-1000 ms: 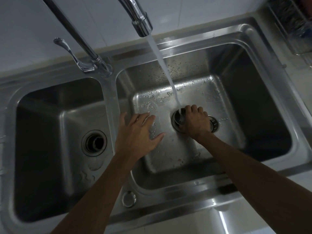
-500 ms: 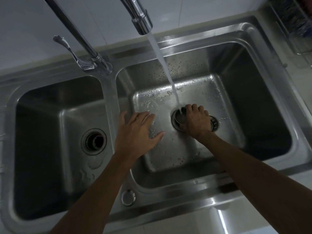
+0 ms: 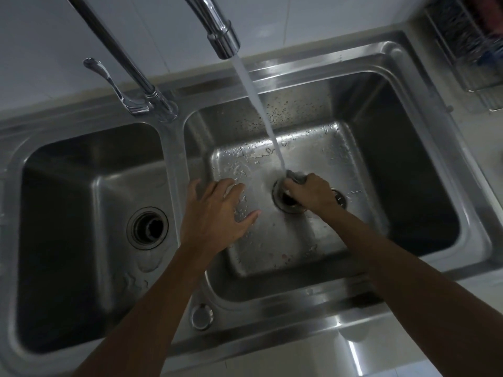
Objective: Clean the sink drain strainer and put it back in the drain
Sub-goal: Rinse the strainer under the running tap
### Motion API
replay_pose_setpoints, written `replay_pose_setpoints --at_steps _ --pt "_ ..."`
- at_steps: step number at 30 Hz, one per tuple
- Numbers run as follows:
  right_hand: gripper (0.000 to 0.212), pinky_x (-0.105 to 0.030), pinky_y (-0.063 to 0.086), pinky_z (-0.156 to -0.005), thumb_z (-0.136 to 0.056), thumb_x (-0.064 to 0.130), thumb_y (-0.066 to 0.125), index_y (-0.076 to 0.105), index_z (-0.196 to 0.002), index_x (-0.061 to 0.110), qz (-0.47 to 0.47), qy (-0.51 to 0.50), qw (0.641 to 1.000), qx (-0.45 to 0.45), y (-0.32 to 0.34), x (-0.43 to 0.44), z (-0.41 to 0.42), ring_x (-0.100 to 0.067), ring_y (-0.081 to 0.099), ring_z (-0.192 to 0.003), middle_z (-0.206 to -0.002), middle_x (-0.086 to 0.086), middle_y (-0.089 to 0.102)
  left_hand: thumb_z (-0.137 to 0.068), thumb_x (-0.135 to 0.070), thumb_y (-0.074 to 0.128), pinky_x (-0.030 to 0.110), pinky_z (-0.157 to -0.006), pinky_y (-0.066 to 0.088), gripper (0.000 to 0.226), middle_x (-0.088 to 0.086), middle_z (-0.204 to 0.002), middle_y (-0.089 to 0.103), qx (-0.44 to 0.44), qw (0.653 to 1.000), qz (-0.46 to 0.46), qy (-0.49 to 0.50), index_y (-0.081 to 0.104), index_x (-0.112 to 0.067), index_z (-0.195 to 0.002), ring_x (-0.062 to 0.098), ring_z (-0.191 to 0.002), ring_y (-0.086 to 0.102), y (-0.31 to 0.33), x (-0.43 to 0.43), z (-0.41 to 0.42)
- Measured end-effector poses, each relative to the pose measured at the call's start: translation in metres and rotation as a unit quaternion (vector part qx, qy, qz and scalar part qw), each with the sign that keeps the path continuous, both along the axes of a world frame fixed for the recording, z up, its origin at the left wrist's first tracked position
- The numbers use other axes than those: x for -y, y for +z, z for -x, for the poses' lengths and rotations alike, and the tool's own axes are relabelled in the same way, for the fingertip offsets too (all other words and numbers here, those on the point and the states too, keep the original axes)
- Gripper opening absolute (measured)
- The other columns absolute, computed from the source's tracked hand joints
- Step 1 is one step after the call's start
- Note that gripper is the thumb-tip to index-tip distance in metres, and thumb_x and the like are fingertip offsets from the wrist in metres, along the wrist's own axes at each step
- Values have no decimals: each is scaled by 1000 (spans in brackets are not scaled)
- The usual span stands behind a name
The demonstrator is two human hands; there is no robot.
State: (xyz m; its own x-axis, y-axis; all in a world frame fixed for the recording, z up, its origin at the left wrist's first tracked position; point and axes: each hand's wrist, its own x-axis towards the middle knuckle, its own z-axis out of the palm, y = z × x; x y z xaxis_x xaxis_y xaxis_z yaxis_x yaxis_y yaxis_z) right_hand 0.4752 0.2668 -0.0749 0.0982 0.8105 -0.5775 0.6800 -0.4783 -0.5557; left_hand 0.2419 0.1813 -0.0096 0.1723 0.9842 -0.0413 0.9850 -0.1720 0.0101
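Note:
The metal drain strainer (image 3: pixel 296 176) shows only as a grey edge at my fingertips, directly under the running water stream (image 3: pixel 261 110). My right hand (image 3: pixel 311 193) is closed over it above the drain (image 3: pixel 285 201) of the right basin (image 3: pixel 408 164), and most of the strainer is hidden by my fingers. Part of the drain's dark hole is exposed on the left. A perforated metal bit (image 3: pixel 339 197) shows right of my hand. My left hand (image 3: pixel 215 213) hovers open with fingers spread, over the left part of the right basin, holding nothing.
The faucet spout (image 3: pixel 223 42) hangs over the right basin, with its lever (image 3: pixel 109 77) at the back on the divider. The left basin has its own drain (image 3: pixel 147 228). A round cap (image 3: pixel 202 317) sits on the front rim. A wire rack (image 3: pixel 468 50) stands at the back right.
My right hand has turned and drawn slightly right, bringing the strainer's edge up into the water and uncovering the drain hole. My left hand has hardly moved.

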Motion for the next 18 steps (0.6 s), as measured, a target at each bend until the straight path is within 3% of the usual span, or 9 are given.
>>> replay_pose_setpoints --at_steps 1,2,4,5,7,11,18 --pt "68 -37 60 -71 -76 62 67 70 -111 4 65 -87 989 -100 4 -2 0 -26 69 -87 -106 -12 72 -91 -80 40 54 -109 32 74 -1 -140 62 0 1000 0 0 61 -25 -137 22 -123 62 0 0 0" --pt "62 -34 60 -63 -75 56 69 70 -111 6 142 -173 952 -209 5 -4 -1 -23 68 -84 -107 -11 72 -91 -80 40 54 -109 32 74 -1 -140 62 0 1000 -1 0 61 -25 -137 22 -122 62 0 0 0" --pt "51 -28 58 -55 -77 44 70 67 -117 11 259 -285 842 -378 7 -5 -4 -20 64 -93 -114 -10 66 -91 -79 40 54 -109 32 74 -1 -139 62 1 1000 -6 -2 62 -25 -135 22 -121 63 0 1 0" --pt "48 -26 57 -53 -79 41 68 66 -119 14 289 -319 794 -429 6 -4 -6 -19 61 -99 -115 -9 63 -91 -79 40 54 -109 32 74 -1 -138 62 1 1000 -8 -2 63 -25 -135 22 -120 63 1 1 0" --pt "44 -24 56 -49 -82 39 64 63 -118 15 313 -357 734 -485 5 -4 -7 -18 59 -97 -113 -7 60 -91 -79 40 54 -110 33 74 -1 -139 62 3 1000 -6 -1 63 -25 -135 21 -120 63 1 1 0" --pt "43 -23 55 -49 -85 39 63 63 -118 11 324 -390 689 -519 5 -1 -4 -18 60 -87 -109 -9 61 -90 -80 40 52 -109 32 76 -2 -139 61 2 1000 1 2 62 -25 -137 21 -120 62 3 1 0" --pt "45 -22 56 -51 -83 40 64 66 -114 7 339 -385 675 -531 7 -4 -2 -20 62 -85 -100 -12 63 -90 -79 40 51 -110 30 75 -2 -137 61 5 1000 2 1 63 -24 -137 21 -120 62 4 2 -1"
